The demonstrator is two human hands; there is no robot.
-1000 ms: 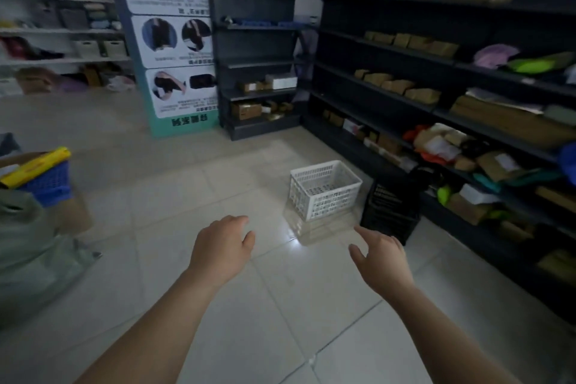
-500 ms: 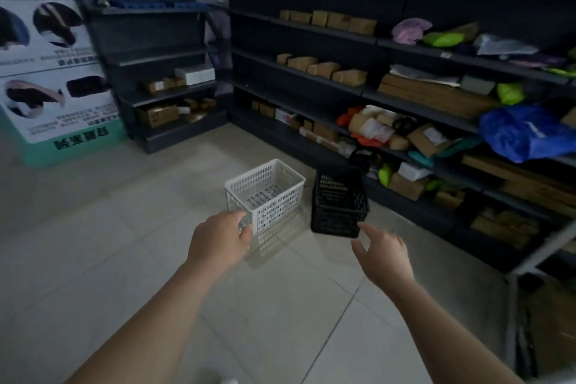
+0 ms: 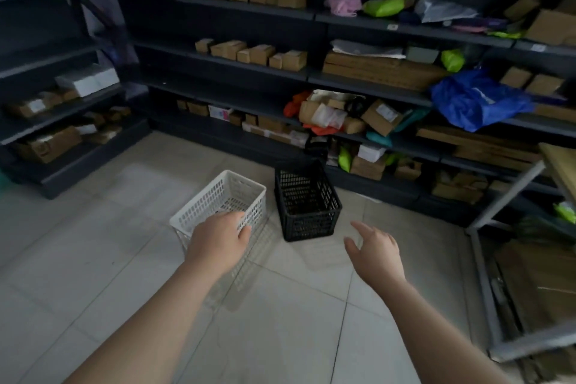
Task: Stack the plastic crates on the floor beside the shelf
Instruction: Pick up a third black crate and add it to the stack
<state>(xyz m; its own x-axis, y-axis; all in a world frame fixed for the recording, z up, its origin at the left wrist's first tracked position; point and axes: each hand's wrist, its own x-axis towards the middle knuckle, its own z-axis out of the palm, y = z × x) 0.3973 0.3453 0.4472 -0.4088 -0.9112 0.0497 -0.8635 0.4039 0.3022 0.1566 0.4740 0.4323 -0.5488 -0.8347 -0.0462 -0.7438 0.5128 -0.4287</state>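
Note:
A white perforated plastic crate (image 3: 223, 195) stands on the tiled floor. A black crate (image 3: 307, 201) stands just to its right, close to the foot of the dark shelf (image 3: 367, 82); both are upright and hold nothing. My left hand (image 3: 219, 241) lies over the white crate's near rim with its fingers curled against the wall; the back of the hand hides whether it grips. My right hand (image 3: 375, 254) hovers over the floor, below and to the right of the black crate, with its fingers spread and nothing in it.
The long dark shelf holds cardboard boxes, parcels and a blue bag (image 3: 477, 100). A second shelf unit (image 3: 62, 109) stands at the left. A grey metal frame (image 3: 481, 259) with flat cardboard leans at the right. Bare floor tiles (image 3: 280, 321) lie in front of the crates.
The view has swung right and closer to the shelf. My left hand has gone forward from short of the white crate onto its near rim; my right hand has stayed open.

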